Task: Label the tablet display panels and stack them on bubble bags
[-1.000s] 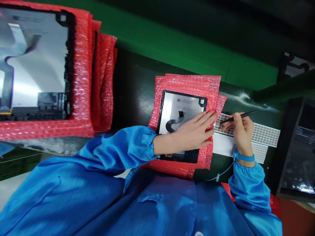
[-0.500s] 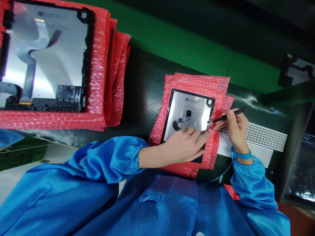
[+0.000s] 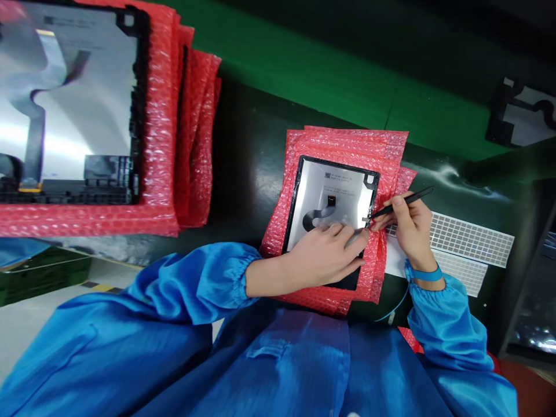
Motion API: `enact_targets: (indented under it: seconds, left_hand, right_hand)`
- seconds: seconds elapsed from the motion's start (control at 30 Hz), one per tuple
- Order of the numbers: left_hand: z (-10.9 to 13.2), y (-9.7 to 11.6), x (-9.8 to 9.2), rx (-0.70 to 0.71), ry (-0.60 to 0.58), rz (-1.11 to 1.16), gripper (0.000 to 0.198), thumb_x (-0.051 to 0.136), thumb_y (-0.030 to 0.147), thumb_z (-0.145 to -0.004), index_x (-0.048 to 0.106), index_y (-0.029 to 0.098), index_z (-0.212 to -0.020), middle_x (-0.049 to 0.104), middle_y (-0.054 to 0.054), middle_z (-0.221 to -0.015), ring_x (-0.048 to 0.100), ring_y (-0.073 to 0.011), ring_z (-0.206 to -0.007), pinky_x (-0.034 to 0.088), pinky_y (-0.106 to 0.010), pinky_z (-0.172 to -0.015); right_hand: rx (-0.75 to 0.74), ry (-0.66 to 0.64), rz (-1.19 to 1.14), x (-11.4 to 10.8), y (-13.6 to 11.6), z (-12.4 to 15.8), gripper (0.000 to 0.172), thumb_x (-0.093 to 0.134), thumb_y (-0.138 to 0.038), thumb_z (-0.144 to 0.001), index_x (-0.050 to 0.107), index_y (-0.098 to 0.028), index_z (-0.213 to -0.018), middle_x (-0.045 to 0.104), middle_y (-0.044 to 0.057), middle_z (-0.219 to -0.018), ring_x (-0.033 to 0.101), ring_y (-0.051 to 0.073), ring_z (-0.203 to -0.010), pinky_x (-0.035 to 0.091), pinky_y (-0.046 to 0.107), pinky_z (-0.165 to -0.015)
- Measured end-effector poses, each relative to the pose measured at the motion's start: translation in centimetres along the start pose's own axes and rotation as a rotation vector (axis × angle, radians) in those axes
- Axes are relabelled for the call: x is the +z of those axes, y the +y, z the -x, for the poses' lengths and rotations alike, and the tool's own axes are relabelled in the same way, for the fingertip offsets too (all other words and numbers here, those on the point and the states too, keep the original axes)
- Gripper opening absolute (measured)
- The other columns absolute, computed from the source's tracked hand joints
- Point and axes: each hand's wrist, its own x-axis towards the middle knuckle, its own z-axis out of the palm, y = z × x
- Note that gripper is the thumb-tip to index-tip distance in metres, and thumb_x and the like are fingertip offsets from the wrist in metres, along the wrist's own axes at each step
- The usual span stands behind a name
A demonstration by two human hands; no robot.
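Note:
A tablet display panel (image 3: pixel 319 188) with a silver back, black frame and curved ribbon cable (image 3: pixel 310 220) lies on red bubble-wrap bags (image 3: pixel 299 142). My left hand (image 3: pixel 325 255) rests across its lower part, fingers stretched toward the right edge and covering some of it. Between the fingers of my right hand (image 3: pixel 408 226) is a pair of black tweezers (image 3: pixel 403 201). Their tip meets the panel's right edge at a small pale piece (image 3: pixel 366 219), too small to name. A blue wrist strap (image 3: pixel 428 274) circles my right wrist.
At the left stands a stack of red bubble-wrap bags (image 3: pixel 197 139) with another display panel (image 3: pixel 99 116) on top. White sheets of small square stickers (image 3: pixel 471 237) lie right of my right hand. A further panel (image 3: pixel 527 116) shows at the far right.
The tweezers and my right hand have shifted slightly left, bringing the tip onto the panel's edge. My left hand stays in place. The view has turned a little, so the left stack appears farther left.

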Motion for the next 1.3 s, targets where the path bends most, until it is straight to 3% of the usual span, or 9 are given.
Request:
enact_targets:
  seconds: [0.23,0.4,0.67,0.9,1.0,1.13,1.23,1.3]
  left_hand:
    - [0.1,-0.1,-0.1,0.002,0.014,0.02,0.047,0.049,0.044,-0.111,0.059,0.007,-0.138,0.074,-0.013,-0.108,0.074,-0.0274,-0.089,0.059,-0.038,-0.072]
    - [0.0,-0.2,-0.2,-0.045,-0.001,0.05,0.064,0.042,0.048,-0.113,0.049,-0.004,-0.15,0.075,-0.02,-0.115,0.075,-0.0282,-0.094,0.061,-0.039,-0.075]
    - [-1.0,0.2,-0.9,-0.072,-0.16,-0.054,0.063,0.042,0.047,-0.114,0.051,-0.003,-0.15,0.074,-0.017,-0.102,0.076,-0.029,-0.086,0.058,-0.036,-0.064]
    - [-1.4,0.5,-1.3,-0.091,-0.234,-0.108,0.055,0.047,0.046,-0.113,0.053,0.004,-0.148,0.074,-0.015,-0.097,0.075,-0.0275,-0.079,0.053,-0.034,-0.058]
    - [-0.9,0.3,-1.1,-0.092,-0.168,-0.106,0.057,0.048,0.046,-0.112,0.053,0.001,-0.146,0.074,-0.015,-0.096,0.074,-0.0274,-0.078,0.054,-0.036,-0.059]
    - [-0.9,0.8,-1.1,-0.064,0.005,-0.09,0.054,0.049,0.044,-0.112,0.057,0.0,-0.141,0.075,-0.014,-0.097,0.073,-0.0275,-0.082,0.055,-0.037,-0.06]
    - [-2.0,2.3,-1.2,0.05,0.056,-0.014,0.048,0.052,0.042,-0.11,0.063,0.003,-0.136,0.075,-0.014,-0.103,0.073,-0.027,-0.091,0.058,-0.037,-0.073]
    - [-2.9,3.6,-0.9,0.158,0.017,0.036,0.052,0.056,0.046,-0.109,0.064,0.004,-0.138,0.075,-0.019,-0.122,0.072,-0.0303,-0.11,0.058,-0.041,-0.092]
  right_hand:
    - [0.011,0.005,-0.002,0.0,0.0,0.0,0.045,0.071,-0.07,-0.094,0.063,-0.026,-0.093,0.067,-0.005,-0.06,0.071,0.015,-0.049,0.061,0.027,-0.048]
    - [0.005,-0.006,-0.048,0.0,0.2,0.0,0.04,0.072,-0.066,-0.095,0.065,-0.027,-0.093,0.068,-0.006,-0.06,0.069,0.014,-0.046,0.061,0.027,-0.047]
    - [-0.016,0.049,-0.07,-0.3,0.1,-0.2,0.043,0.073,-0.07,-0.094,0.066,-0.027,-0.093,0.069,-0.005,-0.06,0.071,0.016,-0.048,0.06,0.027,-0.044]
    - [-0.137,0.278,-0.027,-4.7,-1.4,2.8,0.039,0.072,-0.063,-0.099,0.068,-0.024,-0.094,0.075,-0.001,-0.067,0.074,0.018,-0.049,0.062,0.029,-0.047]
    - [-0.114,0.345,0.026,-7.0,-1.1,5.4,0.036,0.073,-0.058,-0.099,0.069,-0.023,-0.092,0.077,0.002,-0.069,0.074,0.019,-0.05,0.063,0.03,-0.048]
    - [-0.083,0.366,0.115,-9.4,0.2,8.6,0.024,0.076,-0.048,-0.1,0.074,-0.025,-0.092,0.078,0.001,-0.067,0.075,0.022,-0.05,0.064,0.033,-0.047]
    - [-0.076,0.362,0.164,-10.4,1.3,10.2,0.019,0.075,-0.044,-0.101,0.075,-0.026,-0.093,0.077,0.0,-0.065,0.076,0.023,-0.051,0.065,0.034,-0.048]
    - [-0.081,0.369,0.179,-10.8,2.0,10.6,0.018,0.074,-0.043,-0.102,0.076,-0.026,-0.094,0.077,0.0,-0.065,0.076,0.023,-0.051,0.065,0.035,-0.048]
